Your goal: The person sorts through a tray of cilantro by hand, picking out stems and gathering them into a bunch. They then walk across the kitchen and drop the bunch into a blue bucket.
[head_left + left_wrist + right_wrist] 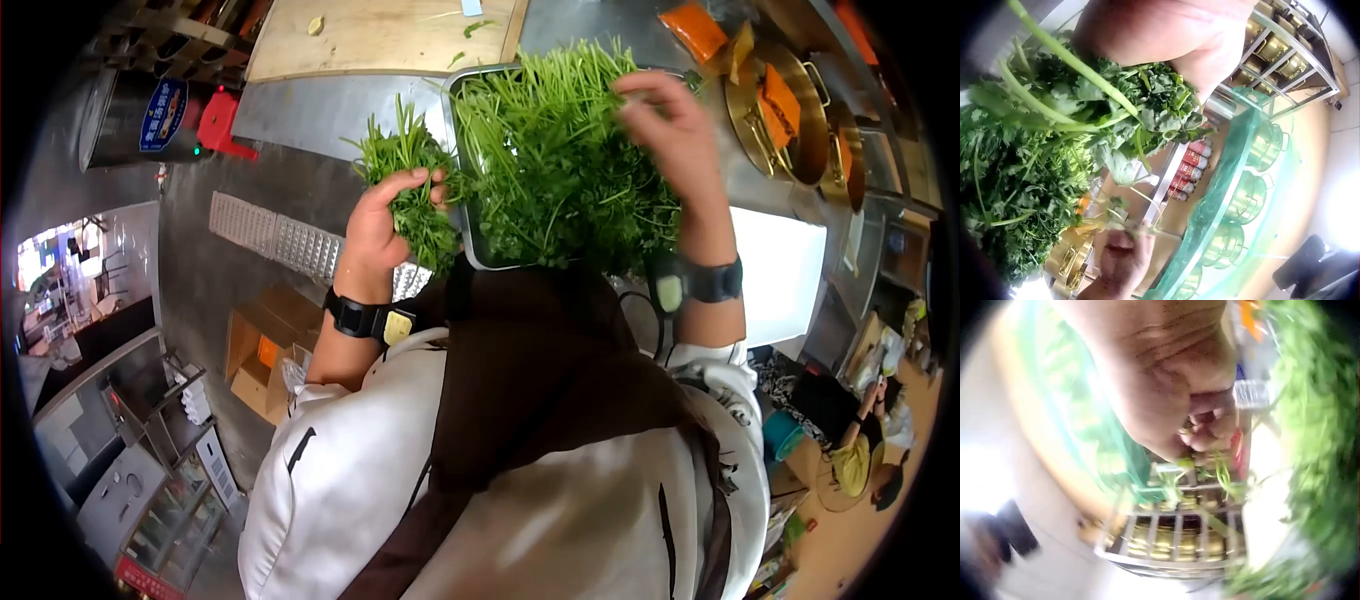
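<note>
In the head view, a metal tray (468,245) heaped with leafy cilantro (560,170) stands close against the apron. My left hand (380,225) grips a bunch of cilantro (425,235) just left of the tray, thumb across the stems. The left wrist view shows the leaves of this bunch bulging out below the palm. Over the tray's far right corner, my right hand (672,130) is raised with its fingers curled. Its fingertips pinch a thin cilantro sprig (1172,490) in the blurred right wrist view.
A wooden board (390,40) with a few green scraps lies beyond the tray. Brass-coloured pots (775,120) with orange packets stand at the right. A perforated metal strip (275,235) and a cardboard box (262,350) are at the left. Another person (850,470) is at the lower right.
</note>
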Demonstrator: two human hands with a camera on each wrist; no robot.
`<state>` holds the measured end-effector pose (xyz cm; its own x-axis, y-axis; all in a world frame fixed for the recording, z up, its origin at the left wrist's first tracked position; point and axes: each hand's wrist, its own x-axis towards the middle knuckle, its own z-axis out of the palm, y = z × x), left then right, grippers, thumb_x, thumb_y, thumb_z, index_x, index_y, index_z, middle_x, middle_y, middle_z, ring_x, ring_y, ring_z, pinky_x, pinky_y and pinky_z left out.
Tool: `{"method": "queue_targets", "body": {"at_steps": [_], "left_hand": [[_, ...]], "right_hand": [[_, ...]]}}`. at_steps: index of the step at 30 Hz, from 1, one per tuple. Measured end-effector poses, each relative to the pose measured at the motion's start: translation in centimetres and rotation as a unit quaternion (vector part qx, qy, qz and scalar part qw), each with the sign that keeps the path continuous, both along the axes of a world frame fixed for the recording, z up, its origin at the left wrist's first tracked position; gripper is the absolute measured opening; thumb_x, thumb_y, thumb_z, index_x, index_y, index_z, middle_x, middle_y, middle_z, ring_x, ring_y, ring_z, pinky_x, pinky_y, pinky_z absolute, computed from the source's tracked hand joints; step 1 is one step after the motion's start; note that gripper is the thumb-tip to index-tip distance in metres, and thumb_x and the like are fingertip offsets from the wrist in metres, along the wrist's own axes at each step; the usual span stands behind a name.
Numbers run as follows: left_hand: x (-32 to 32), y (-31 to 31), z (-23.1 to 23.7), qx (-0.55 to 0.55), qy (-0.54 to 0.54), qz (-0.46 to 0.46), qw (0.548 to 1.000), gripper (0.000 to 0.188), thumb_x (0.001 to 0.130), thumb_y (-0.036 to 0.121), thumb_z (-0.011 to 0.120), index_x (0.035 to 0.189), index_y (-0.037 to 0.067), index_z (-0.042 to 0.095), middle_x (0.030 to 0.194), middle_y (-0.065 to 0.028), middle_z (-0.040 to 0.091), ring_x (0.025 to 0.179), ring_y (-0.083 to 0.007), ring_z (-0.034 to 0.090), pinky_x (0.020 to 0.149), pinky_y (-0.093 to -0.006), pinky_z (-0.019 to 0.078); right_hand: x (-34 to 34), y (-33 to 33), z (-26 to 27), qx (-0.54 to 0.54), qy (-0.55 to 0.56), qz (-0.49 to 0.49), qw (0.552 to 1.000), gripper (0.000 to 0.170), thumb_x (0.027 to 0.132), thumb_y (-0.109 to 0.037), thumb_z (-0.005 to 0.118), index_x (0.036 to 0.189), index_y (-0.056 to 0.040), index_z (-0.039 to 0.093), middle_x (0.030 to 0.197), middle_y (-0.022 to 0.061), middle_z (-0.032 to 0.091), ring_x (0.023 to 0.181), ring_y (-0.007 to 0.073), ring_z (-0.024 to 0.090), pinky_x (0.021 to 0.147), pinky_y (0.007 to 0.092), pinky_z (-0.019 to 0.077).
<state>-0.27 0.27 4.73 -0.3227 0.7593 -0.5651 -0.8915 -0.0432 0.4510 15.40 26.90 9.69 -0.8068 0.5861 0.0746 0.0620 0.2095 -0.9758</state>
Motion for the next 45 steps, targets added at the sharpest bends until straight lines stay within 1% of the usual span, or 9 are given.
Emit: {"method": "queue_targets", "body": {"at_steps": [2,6,9,15,22,28,32,38,45], "left_hand": [[-0.3,0.7,-0.3,-0.005,0.026,0.0,1.0,0.023,0.079,0.015,0.059,0.09,-0.005,0.059,0.073,-0.0091,0.056,0.068,-0.019,0.053,0.064,-0.0282,0.0453],[1.1,1.5,0.8,-0.01,0.045,0.008,0.999,0.022,0.079,0.009,0.057,0.096,-0.004,0.058,0.09,-0.015,0.062,0.072,-0.0191,0.055,0.065,-0.0292,0.0477],[2.5,2.7,1.1,0.051,0.015,-0.049,0.997,0.028,0.08,0.008,0.057,0.107,0.002,0.055,0.098,-0.0155,0.062,0.077,-0.0176,0.058,0.063,-0.0299,0.0505],[3.3,2.5,-1.0,0.069,-0.078,-0.039,0.994,0.033,0.086,0.022,0.052,0.111,0.0,0.054,0.106,-0.0125,0.06,0.095,-0.0255,0.06,0.083,-0.0378,0.0494],[3.0,1.1,-2.4,0.019,-0.032,-0.044,0.998,0.025,0.087,0.019,0.054,0.105,0.002,0.057,0.096,-0.0104,0.062,0.086,-0.0213,0.061,0.077,-0.0333,0.0502],[1.5,1.3,-2.6,0.007,-0.041,0.009,0.999,0.019,0.08,0.013,0.058,0.093,-0.001,0.057,0.084,-0.0075,0.06,0.074,-0.0175,0.058,0.063,-0.0291,0.049],[1.4,1.0,-2.4,0.017,-0.051,0.0,0.999,0.02,0.078,0.016,0.06,0.087,-0.001,0.055,0.076,-0.0055,0.055,0.069,-0.016,0.053,0.052,-0.0283,0.0454],[1.1,0.2,-2.4,0.038,-0.051,-0.018,0.998,0.017,0.077,0.016,0.061,0.081,0.001,0.054,0.073,-0.0056,0.053,0.066,-0.015,0.051,0.05,-0.0278,0.0432],[-1.2,-2.9,0.9,0.07,0.016,0.168,0.983,0.022,0.076,0.011,0.056,0.096,0.008,0.048,0.072,0.001,0.048,0.06,-0.0104,0.047,0.054,-0.0258,0.04]], "right_hand": [[-0.3,-0.7,-1.5,0.204,-0.039,-0.002,0.978,0.016,0.079,-0.01,0.065,0.094,-0.0057,0.063,0.075,-0.0031,0.058,0.062,0.0032,0.05,0.055,0.0181,0.0409],[-1.1,-3.8,2.5,-0.041,0.059,0.032,0.997,0.011,0.08,-0.01,0.065,0.09,-0.0057,0.063,0.081,0.0004,0.061,0.068,0.0071,0.056,0.058,0.0203,0.0448],[-2.7,-6.2,0.9,0.227,0.107,0.088,0.964,0.01,0.081,-0.007,0.062,0.09,-0.005,0.061,0.082,0.0058,0.061,0.072,0.0132,0.059,0.059,0.0257,0.0472],[-2.2,-10.3,-0.1,0.355,0.043,0.184,0.915,0.023,0.074,-0.004,0.053,0.097,-0.0046,0.055,0.083,0.0078,0.053,0.077,0.0258,0.056,0.067,0.0358,0.0462],[-0.9,-11.1,-1.5,0.334,0.038,0.263,0.904,0.032,0.071,-0.004,0.057,0.103,-0.0036,0.052,0.083,0.0106,0.052,0.081,0.0279,0.055,0.068,0.0351,0.0465],[-0.7,-8.4,-2.3,0.185,0.128,0.216,0.95,0.054,0.075,-0.005,0.063,0.126,-0.0043,0.043,0.121,0.0129,0.047,0.08,0.0227,0.058,0.066,0.0285,0.0483],[-1.6,-8.4,-3.8,0.028,-0.045,0.131,0.99,0.043,0.077,-0.009,0.064,0.117,-0.0026,0.052,0.104,0.0154,0.057,0.071,0.0238,0.06,0.065,0.0317,0.048],[-2.5,-7.1,-7.9,0.228,-0.009,0.155,0.961,0.015,0.084,-0.016,0.056,0.09,-0.0037,0.062,0.085,0.0129,0.063,0.075,0.0321,0.059,0.067,0.0368,0.0483],[-0.5,-2.7,-9.0,0.013,-0.125,-0.028,0.992,0.017,0.086,-0.012,0.055,0.095,-0.0012,0.065,0.068,0.0067,0.062,0.053,0.012,0.053,0.053,0.0248,0.0447]]}}
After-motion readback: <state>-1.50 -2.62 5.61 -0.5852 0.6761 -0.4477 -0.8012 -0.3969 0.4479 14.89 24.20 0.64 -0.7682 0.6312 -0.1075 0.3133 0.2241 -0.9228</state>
